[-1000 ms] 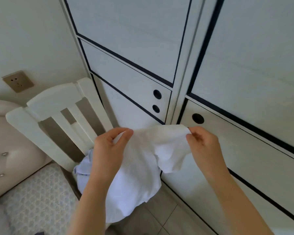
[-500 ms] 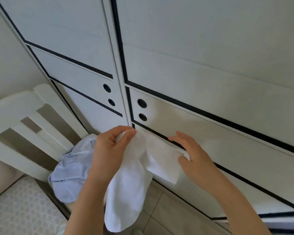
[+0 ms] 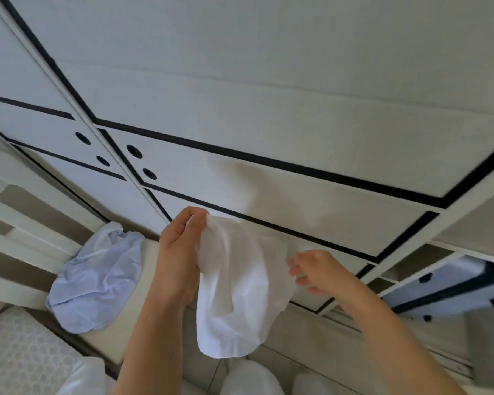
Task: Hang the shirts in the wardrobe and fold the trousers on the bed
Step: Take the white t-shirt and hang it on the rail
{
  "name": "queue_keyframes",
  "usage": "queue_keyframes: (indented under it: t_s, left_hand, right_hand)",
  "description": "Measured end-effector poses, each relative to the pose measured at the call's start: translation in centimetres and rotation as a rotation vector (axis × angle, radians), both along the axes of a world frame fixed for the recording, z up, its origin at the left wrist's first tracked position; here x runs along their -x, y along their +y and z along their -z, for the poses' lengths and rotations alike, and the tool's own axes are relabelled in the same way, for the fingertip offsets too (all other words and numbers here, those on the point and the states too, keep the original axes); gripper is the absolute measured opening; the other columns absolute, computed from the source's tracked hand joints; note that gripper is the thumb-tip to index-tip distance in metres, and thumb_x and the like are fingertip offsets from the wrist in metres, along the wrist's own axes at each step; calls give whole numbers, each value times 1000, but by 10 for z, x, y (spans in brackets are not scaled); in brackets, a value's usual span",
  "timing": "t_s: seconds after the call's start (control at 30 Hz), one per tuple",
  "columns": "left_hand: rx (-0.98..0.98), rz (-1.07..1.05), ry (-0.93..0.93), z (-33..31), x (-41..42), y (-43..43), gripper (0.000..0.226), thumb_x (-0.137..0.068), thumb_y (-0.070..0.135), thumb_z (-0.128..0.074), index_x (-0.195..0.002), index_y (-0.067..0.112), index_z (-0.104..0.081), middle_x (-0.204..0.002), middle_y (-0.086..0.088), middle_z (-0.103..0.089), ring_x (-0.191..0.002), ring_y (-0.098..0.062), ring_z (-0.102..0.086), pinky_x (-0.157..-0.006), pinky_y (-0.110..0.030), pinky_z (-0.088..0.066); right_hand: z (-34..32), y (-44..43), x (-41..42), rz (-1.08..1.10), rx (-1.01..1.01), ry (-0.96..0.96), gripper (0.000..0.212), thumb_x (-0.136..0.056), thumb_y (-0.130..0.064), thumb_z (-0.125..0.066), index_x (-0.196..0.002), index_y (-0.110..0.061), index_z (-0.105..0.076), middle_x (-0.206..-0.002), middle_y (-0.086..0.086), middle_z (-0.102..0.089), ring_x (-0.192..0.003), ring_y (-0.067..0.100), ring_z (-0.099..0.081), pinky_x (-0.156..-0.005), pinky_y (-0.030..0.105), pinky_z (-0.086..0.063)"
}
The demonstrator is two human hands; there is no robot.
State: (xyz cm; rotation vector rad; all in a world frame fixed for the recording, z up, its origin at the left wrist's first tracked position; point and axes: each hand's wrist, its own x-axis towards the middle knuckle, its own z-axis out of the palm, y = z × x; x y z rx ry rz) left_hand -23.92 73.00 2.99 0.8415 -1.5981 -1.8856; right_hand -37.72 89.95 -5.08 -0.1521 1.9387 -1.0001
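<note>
My left hand (image 3: 180, 252) pinches the top edge of a white garment (image 3: 234, 295), which hangs down in front of the white wardrobe (image 3: 268, 109). Close to the garment's right edge is my right hand (image 3: 314, 270), its fingers curled; blur hides whether it grips the cloth. A crumpled light blue garment (image 3: 97, 277) lies on the seat of a white chair (image 3: 15, 223) to the left.
The wardrobe's sliding doors with black trim and round finger holes (image 3: 134, 151) are closed ahead. At the right an open section holds a pale case with dark corners (image 3: 454, 286). A patterned bed cover (image 3: 17, 354) is at lower left.
The view has swung right along the wardrobe and the open section has come into sight. My right hand has dropped lower at the garment's edge. The left hand keeps its pinch.
</note>
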Motion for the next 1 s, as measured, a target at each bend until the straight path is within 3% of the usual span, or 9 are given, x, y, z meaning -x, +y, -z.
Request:
queue_keyframes:
  t_s: [0.1, 0.2, 0.3, 0.4, 0.47, 0.67, 0.77, 0.87, 1.0]
  left_hand:
    - [-83, 171, 29, -6, 19, 26, 31, -99, 11, -47, -69, 12, -53, -59, 1, -49, -53, -11, -47, -50, -20, -41]
    - [-113, 397, 11, -7, 35, 43, 25, -92, 19, -57, -68, 14, -54, -61, -1, -46, -55, -13, -45, -49, -20, -39]
    - [-130, 634, -66, -2, 50, 62, 20, -87, 22, -60, -68, 15, -57, -63, -1, -51, -56, -14, -49, -48, -20, -40]
    - [-125, 787, -130, 8, 67, 81, 25, -90, 21, -55, -66, 16, -59, -62, 2, -52, -55, -12, -49, -49, -19, -40]
    - [-104, 875, -193, 17, 77, 93, 30, -97, 16, -53, -68, 16, -59, -65, 1, -52, -58, -11, -50, -51, -20, -41]
    - [24, 1149, -383, 44, 98, 131, 29, -98, 19, -50, -71, 19, -60, -71, 4, -55, -64, -8, -52, -56, -17, -39]
    - [91, 1250, -426, 53, 106, 151, 23, -97, 22, -54, -80, 14, -66, -77, -1, -58, -71, -14, -54, -64, -21, -42]
    - [163, 1334, -435, 58, 115, 169, 17, -96, 20, -57, -86, 15, -70, -82, 0, -64, -77, -16, -58, -74, -28, -46]
    - [212, 1323, -379, 55, 132, 194, 16, -98, 15, -56, -96, 5, -68, -68, 0, -62, -72, -20, -64, -77, -29, -57]
  right_hand:
    - [21, 31, 8, 161, -92, -164, 51, -95, -56, -43, -117, -12, -56, -105, 5, -65, -91, 21, -63, -81, 33, -52]
    - [39, 63, 11, 356, -40, -374, 67, -82, -72, -50, -117, -16, -57, -110, 8, -65, -98, 28, -65, -85, 37, -55]
    - [51, 90, 12, 572, 22, -454, 62, -76, -67, -65, -119, -22, -56, -116, 8, -62, -103, 29, -62, -93, 42, -52]
    - [58, 106, 13, 786, 44, -426, 52, -81, -32, -74, -125, -18, -52, -119, 11, -58, -106, 31, -58, -94, 48, -51]
    - [58, 116, 13, 897, 40, -401, 51, -81, -14, -68, -129, -11, -50, -117, 15, -59, -105, 32, -58, -92, 48, -51]
    - [36, 154, 0, 1176, 137, -285, 15, -83, -6, -56, -98, -8, -58, -98, 14, -59, -89, 29, -58, -84, 42, -51]
    - [13, 177, -11, 1275, 237, -217, 20, -82, -5, -55, -101, -7, -59, -93, 14, -62, -83, 30, -60, -67, 36, -53]
    - [-17, 200, -19, 1279, 283, -158, 13, -78, -8, -54, -88, -9, -62, -73, 11, -65, -68, 29, -62, -60, 31, -51]
    - [-51, 230, -26, 1227, 382, -14, 20, -81, -4, -47, -72, -10, -64, -58, 6, -62, -50, 19, -60, -49, 21, -49]
